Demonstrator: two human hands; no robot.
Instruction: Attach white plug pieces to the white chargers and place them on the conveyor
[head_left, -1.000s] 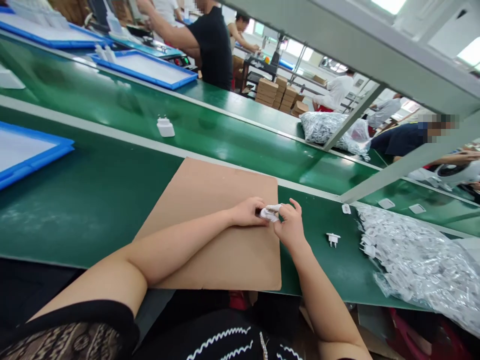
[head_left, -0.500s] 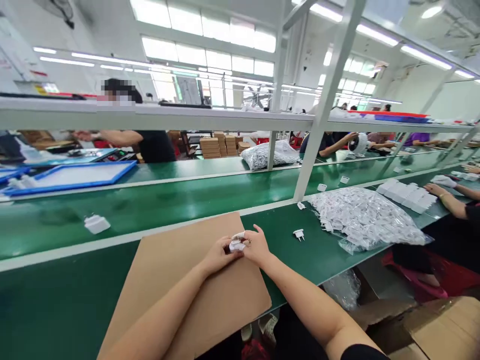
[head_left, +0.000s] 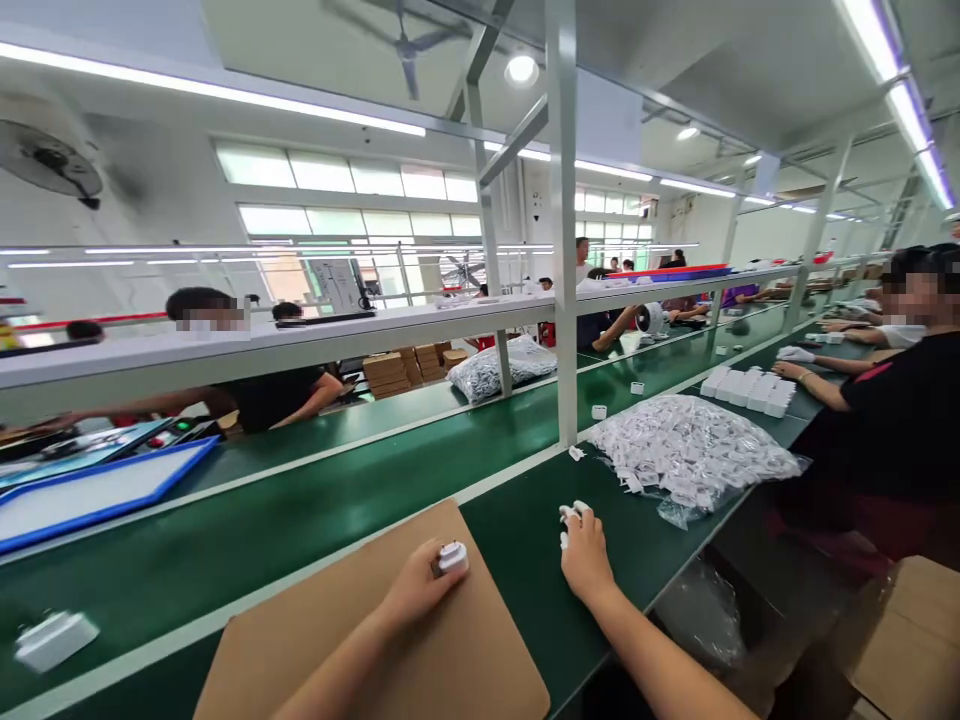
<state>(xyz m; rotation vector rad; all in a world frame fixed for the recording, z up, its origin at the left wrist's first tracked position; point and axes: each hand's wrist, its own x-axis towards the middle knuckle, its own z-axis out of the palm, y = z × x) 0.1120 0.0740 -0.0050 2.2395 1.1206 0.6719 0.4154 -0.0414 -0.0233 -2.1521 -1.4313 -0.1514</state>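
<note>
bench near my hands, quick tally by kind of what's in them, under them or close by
white plug piece in the left hand: 1
white plug piece under the right hand: 1
brown cardboard sheet: 1
clear bag of white parts: 1
white charger on the belt, far left: 1
total: 5

Plastic, cardboard and a shiny green bench

My left fingers (head_left: pixel 420 585) hold a small white plug part (head_left: pixel 452 556) of smooth glossy plastic, over a matt brown cardboard sheet (head_left: pixel 360 650). The bench (head_left: pixel 525 520) has a smooth, slightly shiny green surface. The bag (head_left: pixel 690 460) is thin clear plastic film, crinkled and glossy. The frame post (head_left: pixel 564 250) looks like painted grey metal.
</note>
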